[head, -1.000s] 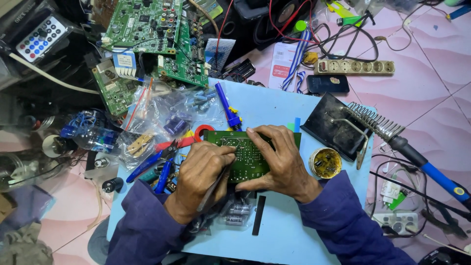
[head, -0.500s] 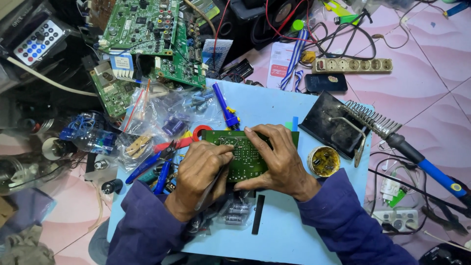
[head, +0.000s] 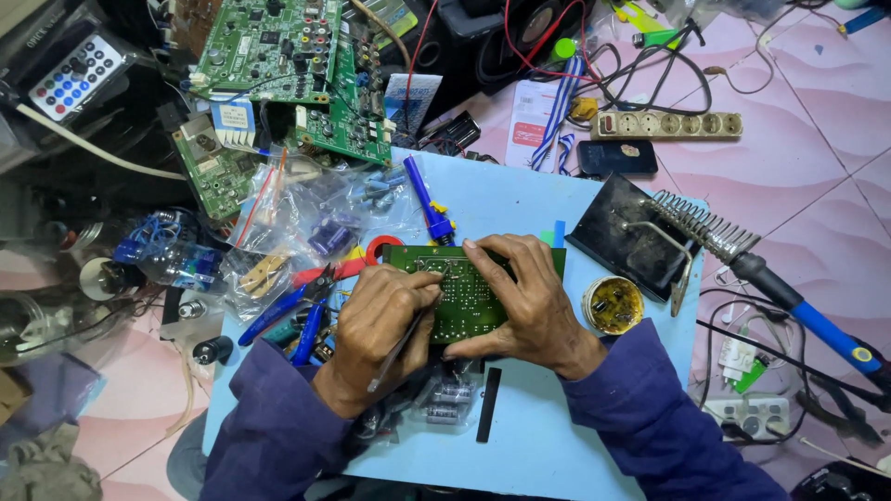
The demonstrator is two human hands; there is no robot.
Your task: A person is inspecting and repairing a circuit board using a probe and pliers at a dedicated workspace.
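Hands [head: 390,320] unmoved — board [head: 469,297], pliers [head: 288,306] beside

i see a green board [head: 464,292] with pale silver solder dots, held over a light blue table [head: 520,199]. both sleeves [head: 650,427] are dark blue-purple. the iron [head: 817,320] has a blue handle with a yellow ring and a black grip, resting in a silver coil stand [head: 701,227] on a black base. the flux tin [head: 613,305] is yellow with a brown filling. the cutters [head: 292,301] have blue handles, beside a red tape ring [head: 382,249]. the floor tiles [head: 798,176] are pink with wavy paler veins. the power strip [head: 666,124] is beige, and the larger boards [head: 278,42] are green.
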